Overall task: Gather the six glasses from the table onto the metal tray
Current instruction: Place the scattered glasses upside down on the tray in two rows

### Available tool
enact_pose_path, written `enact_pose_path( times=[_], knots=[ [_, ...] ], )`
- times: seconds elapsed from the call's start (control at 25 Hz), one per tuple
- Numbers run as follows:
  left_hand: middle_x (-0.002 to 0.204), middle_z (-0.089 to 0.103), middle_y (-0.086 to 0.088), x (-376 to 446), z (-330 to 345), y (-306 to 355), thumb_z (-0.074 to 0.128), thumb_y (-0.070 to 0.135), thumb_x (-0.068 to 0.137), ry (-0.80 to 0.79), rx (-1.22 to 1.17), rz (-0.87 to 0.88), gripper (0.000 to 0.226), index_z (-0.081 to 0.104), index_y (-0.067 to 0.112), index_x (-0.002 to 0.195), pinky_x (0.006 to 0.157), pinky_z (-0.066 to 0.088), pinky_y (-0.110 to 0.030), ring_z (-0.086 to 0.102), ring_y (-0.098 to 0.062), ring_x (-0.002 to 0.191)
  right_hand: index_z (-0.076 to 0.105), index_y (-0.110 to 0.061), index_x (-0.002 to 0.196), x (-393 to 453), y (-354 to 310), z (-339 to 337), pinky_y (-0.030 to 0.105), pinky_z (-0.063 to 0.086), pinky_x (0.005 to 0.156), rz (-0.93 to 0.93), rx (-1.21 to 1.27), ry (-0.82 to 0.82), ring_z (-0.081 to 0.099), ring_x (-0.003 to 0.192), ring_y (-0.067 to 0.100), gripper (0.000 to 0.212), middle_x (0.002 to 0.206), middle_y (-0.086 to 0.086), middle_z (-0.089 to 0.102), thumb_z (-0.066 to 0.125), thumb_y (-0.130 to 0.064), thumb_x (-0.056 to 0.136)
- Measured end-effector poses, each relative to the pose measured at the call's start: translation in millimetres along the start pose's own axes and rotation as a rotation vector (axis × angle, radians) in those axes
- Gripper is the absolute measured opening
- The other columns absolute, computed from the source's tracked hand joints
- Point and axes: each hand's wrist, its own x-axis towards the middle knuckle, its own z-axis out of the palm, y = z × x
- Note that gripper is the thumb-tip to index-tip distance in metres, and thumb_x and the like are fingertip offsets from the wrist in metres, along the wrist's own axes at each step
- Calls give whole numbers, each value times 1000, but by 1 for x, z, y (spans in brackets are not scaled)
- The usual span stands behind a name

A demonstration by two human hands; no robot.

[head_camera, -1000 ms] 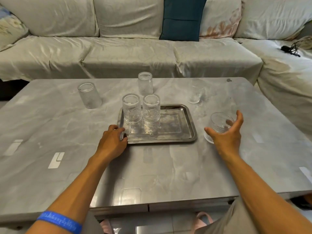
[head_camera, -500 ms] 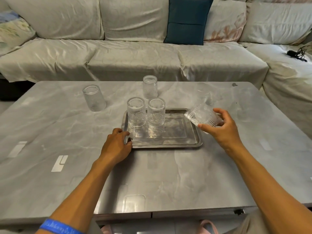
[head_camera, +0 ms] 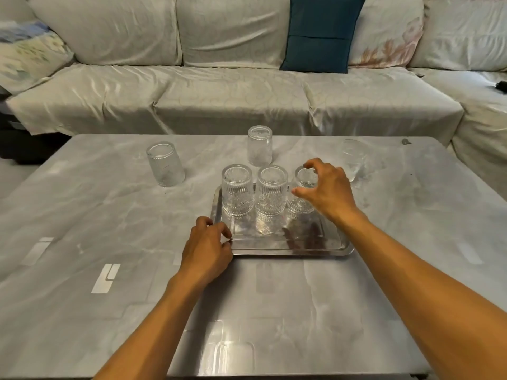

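Observation:
A metal tray (head_camera: pixel 301 252) lies in the middle of the grey table (head_camera: pixel 109 215). Three ribbed glasses stand upside down in a row along its far side: the left one (head_camera: pixel 237 190), the middle one (head_camera: pixel 271 192) and the right one (head_camera: pixel 299 208). My right hand (head_camera: pixel 327 187) is curled over the top of the right glass, thumb and fingers on it. My left hand (head_camera: pixel 207 249) grips the tray's near-left corner. Three more glasses stand on the table: one at the far left (head_camera: pixel 166 164), one behind the tray (head_camera: pixel 259 146), one to the right (head_camera: pixel 355 157).
A light sofa (head_camera: pixel 219 91) wraps around the far and right sides of the table, with a dark blue cushion (head_camera: pixel 321 34) on it. A black cable (head_camera: pixel 502 85) lies on the sofa at the right edge.
My right hand picked a glass up off the table's right side, carried it left over the tray and set it upside down beside the other two. My left hand stayed on the tray's corner.

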Motion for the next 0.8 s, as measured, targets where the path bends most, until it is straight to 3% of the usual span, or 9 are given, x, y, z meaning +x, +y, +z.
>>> enact_pose_path(
  times=[0.2,0.32,0.4,0.48,0.6,0.72,0.8],
  knots=[
    [124,47,-5,2,2,0,61,23,85,20,59,12,14,63,21,99,72,37,-28,51,-24,105,60,-19,124,-2,2,2,42,53,88,-44,-37,-55,61,111,33,58,126,10,65,81,-44,76],
    [126,53,-4,0,-1,0,64,27,83,32,48,27,24,63,21,106,73,40,-29,51,-23,108,54,-23,135,-13,-7,-7,47,45,99,2,-63,-67,47,129,36,55,150,11,45,65,-51,88],
    [118,61,2,9,-13,1,68,28,79,154,-81,-7,29,64,23,108,71,40,-28,54,-18,101,55,-24,137,-37,-21,-15,47,40,105,-48,26,90,39,135,32,50,155,9,39,53,-50,95],
    [110,65,4,29,-32,-2,69,25,78,345,-282,-123,31,65,24,108,73,42,-28,59,-15,95,63,-20,127,-72,-36,-16,42,42,104,-192,182,142,47,130,26,44,145,7,52,48,-48,96],
    [122,61,-3,75,-64,-15,69,15,76,490,-435,-333,48,55,20,122,82,49,-37,59,-24,104,59,-26,132,-113,-49,-8,29,31,106,-243,231,-93,45,133,17,45,146,-3,51,45,-49,96],
    [137,50,-12,124,-83,-40,71,11,73,545,-235,-439,69,42,16,135,96,44,-42,47,-33,122,25,-41,150,-122,-55,5,21,17,110,-307,166,-304,25,141,6,52,157,-15,30,41,-44,101],
    [142,46,-13,156,-87,-49,76,15,70,528,-191,-436,82,35,16,142,100,40,-43,43,-35,127,21,-40,152,-119,-54,9,26,17,114,-350,72,-355,27,143,11,54,159,-12,27,41,-41,102]
  ],
)
